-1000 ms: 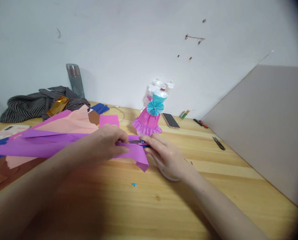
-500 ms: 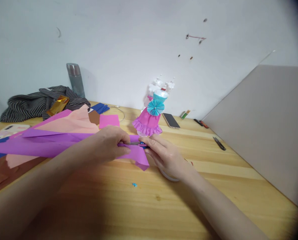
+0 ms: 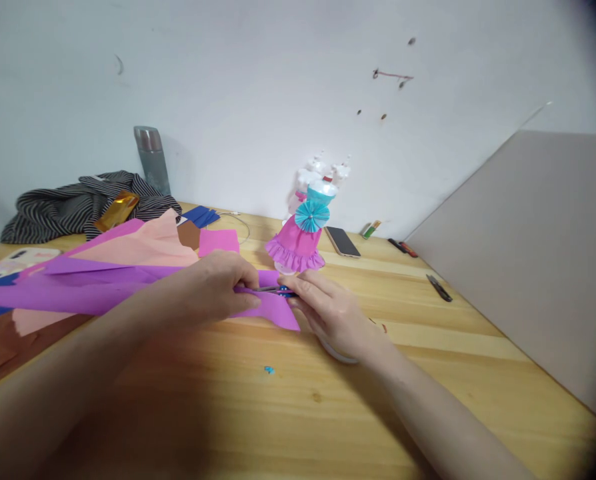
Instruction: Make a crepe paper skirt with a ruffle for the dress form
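My left hand (image 3: 213, 288) pinches the right end of a long purple paper sheet (image 3: 78, 290) that stretches left across the wooden table (image 3: 428, 347). My right hand (image 3: 331, 312) is closed around small scissors (image 3: 277, 289) with a blue pivot, their blades lying across the purple paper's edge between my hands. A corner of the purple sheet hangs down just below the blades. Under my right wrist a white ring, perhaps a tape roll (image 3: 339, 353), partly shows.
A paper doll dress (image 3: 298, 233) in pink and teal stands behind my hands. Peach, pink, blue and brown sheets lie at left, with striped cloth (image 3: 73, 203) and a metal flask (image 3: 151, 159). A phone (image 3: 342, 241), pens and snips (image 3: 439, 287) lie at right beside a grey board (image 3: 543, 253).
The hanging purple corner has shifted a little and lies flatter; the scissors have edged slightly along the paper. Both hands stay almost in place.
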`<state>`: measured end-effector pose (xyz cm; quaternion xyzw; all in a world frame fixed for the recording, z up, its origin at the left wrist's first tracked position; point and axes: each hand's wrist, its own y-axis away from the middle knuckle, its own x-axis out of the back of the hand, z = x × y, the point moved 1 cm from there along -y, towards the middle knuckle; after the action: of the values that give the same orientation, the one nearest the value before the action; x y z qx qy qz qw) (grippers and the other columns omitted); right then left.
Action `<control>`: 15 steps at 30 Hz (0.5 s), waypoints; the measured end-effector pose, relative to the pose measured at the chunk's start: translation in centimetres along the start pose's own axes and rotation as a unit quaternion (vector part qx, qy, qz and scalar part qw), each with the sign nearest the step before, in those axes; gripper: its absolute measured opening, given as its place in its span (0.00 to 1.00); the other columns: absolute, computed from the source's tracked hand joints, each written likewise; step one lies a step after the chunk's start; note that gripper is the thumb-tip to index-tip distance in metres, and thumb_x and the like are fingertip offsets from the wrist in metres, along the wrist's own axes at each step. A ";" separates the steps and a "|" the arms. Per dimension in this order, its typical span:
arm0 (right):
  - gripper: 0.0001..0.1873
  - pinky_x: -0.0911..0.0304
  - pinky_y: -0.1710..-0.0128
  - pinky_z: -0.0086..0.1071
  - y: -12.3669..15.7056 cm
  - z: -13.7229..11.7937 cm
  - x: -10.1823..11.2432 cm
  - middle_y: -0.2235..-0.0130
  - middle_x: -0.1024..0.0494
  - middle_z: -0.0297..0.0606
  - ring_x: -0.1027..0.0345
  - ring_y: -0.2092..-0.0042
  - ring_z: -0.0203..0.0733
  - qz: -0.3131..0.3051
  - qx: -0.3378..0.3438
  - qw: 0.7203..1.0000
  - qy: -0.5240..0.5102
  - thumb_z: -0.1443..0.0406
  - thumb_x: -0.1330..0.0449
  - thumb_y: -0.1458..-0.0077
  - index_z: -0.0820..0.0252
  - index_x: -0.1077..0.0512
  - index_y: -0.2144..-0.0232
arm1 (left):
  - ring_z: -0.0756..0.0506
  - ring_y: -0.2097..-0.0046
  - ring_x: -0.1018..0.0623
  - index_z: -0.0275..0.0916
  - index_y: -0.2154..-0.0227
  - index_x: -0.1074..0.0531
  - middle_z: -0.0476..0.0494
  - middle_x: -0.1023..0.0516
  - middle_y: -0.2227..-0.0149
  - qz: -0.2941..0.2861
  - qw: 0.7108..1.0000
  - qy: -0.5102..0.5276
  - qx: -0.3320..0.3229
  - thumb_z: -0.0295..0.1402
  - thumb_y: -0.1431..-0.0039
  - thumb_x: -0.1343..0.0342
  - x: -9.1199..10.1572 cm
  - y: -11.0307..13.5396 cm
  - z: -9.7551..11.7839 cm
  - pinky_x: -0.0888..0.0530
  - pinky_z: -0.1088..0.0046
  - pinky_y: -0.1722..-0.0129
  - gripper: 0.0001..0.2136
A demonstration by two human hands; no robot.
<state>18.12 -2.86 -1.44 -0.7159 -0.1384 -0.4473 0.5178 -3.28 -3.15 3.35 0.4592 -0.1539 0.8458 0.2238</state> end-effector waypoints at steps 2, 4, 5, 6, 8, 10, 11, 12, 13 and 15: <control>0.13 0.32 0.67 0.30 0.1 0.1 -0.1 0.63 0.27 0.44 0.31 0.65 0.39 0.000 0.001 1.000 0.000 0.68 0.50 0.37 0.62 0.33 0.51 | 0.54 0.79 0.44 0.38 0.84 0.42 0.55 0.45 0.83 -0.006 1.000 0.001 0.006 0.31 0.53 0.51 0.0 0.0 0.1 0.48 0.75 0.79 0.08; 0.13 0.33 0.67 0.30 0.1 0.1 -0.1 0.63 0.27 0.44 0.32 0.65 0.39 -0.002 0.001 1.000 0.001 0.69 0.49 0.37 0.63 0.33 0.51 | 0.54 0.79 0.45 0.38 0.84 0.42 0.55 0.45 0.83 -0.011 1.000 0.004 0.010 0.30 0.53 0.51 0.1 -0.1 0.1 0.48 0.75 0.79 0.09; 0.13 0.33 0.67 0.30 0.1 0.1 -0.1 0.63 0.27 0.43 0.32 0.65 0.39 -0.003 0.001 1.000 0.001 0.69 0.49 0.37 0.63 0.33 0.51 | 0.54 0.79 0.45 0.38 0.84 0.43 0.55 0.46 0.83 -0.014 1.000 0.005 0.009 0.30 0.53 0.51 0.1 -0.1 0.2 0.48 0.75 0.79 0.09; 0.13 0.33 0.68 0.30 0.1 0.1 -0.1 0.64 0.27 0.43 0.32 0.65 0.39 -0.004 0.001 1.000 0.002 0.70 0.49 0.38 0.64 0.33 0.52 | 0.54 0.79 0.45 0.38 0.84 0.43 0.55 0.46 0.83 -0.016 1.000 0.006 0.006 0.30 0.53 0.51 0.2 -0.1 0.2 0.48 0.75 0.79 0.09; 0.13 0.33 0.68 0.30 0.1 0.0 0.0 0.64 0.27 0.44 0.32 0.66 0.39 -0.001 0.004 1.000 0.009 0.70 0.49 0.38 0.65 0.33 0.52 | 0.54 0.78 0.45 0.38 0.84 0.43 0.55 0.47 0.83 -0.017 1.000 0.009 -0.007 0.29 0.53 0.51 0.3 -0.1 0.3 0.48 0.74 0.79 0.09; 0.13 0.32 0.68 0.31 0.0 -0.1 0.0 0.64 0.27 0.44 0.32 0.66 0.40 0.006 0.006 1.000 0.018 0.70 0.49 0.38 0.65 0.33 0.52 | 0.54 0.78 0.45 0.38 0.84 0.42 0.55 0.47 0.83 -0.016 1.000 0.012 -0.016 0.28 0.53 0.52 0.3 -0.1 0.3 0.48 0.74 0.79 0.08; 0.13 0.32 0.68 0.31 0.0 -0.1 0.0 0.64 0.27 0.44 0.32 0.66 0.40 0.008 0.006 1.000 0.021 0.69 0.49 0.38 0.65 0.33 0.52 | 0.54 0.79 0.45 0.38 0.84 0.41 0.55 0.47 0.83 -0.015 1.000 0.013 -0.016 0.27 0.53 0.52 0.3 -0.1 0.2 0.48 0.74 0.79 0.07; 0.13 0.32 0.68 0.31 -0.1 -0.1 0.0 0.64 0.27 0.44 0.32 0.66 0.40 0.009 0.005 1.000 0.023 0.69 0.49 0.38 0.65 0.33 0.52 | 0.54 0.79 0.45 0.38 0.83 0.40 0.55 0.47 0.83 -0.014 1.000 0.014 -0.014 0.27 0.53 0.52 0.3 -0.1 0.2 0.48 0.74 0.79 0.07; 0.13 0.32 0.68 0.31 -0.1 -0.1 0.0 0.65 0.27 0.44 0.31 0.66 0.40 0.010 0.004 1.000 0.023 0.69 0.49 0.38 0.65 0.33 0.51 | 0.54 0.79 0.45 0.38 0.83 0.40 0.55 0.46 0.83 -0.013 1.000 0.015 -0.012 0.27 0.53 0.52 0.3 -0.1 0.2 0.48 0.74 0.79 0.07; 0.14 0.32 0.68 0.31 -0.1 -0.2 0.0 0.65 0.27 0.44 0.31 0.66 0.40 0.011 0.004 1.000 0.023 0.68 0.50 0.37 0.64 0.34 0.50 | 0.54 0.79 0.45 0.38 0.83 0.41 0.56 0.46 0.83 -0.011 1.000 0.015 -0.014 0.28 0.53 0.52 0.2 -0.1 0.1 0.48 0.75 0.79 0.07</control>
<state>17.95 -2.98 -1.33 -0.7049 -0.1204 -0.4576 0.5284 -3.21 -3.05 3.62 0.4453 -0.1573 0.8476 0.2420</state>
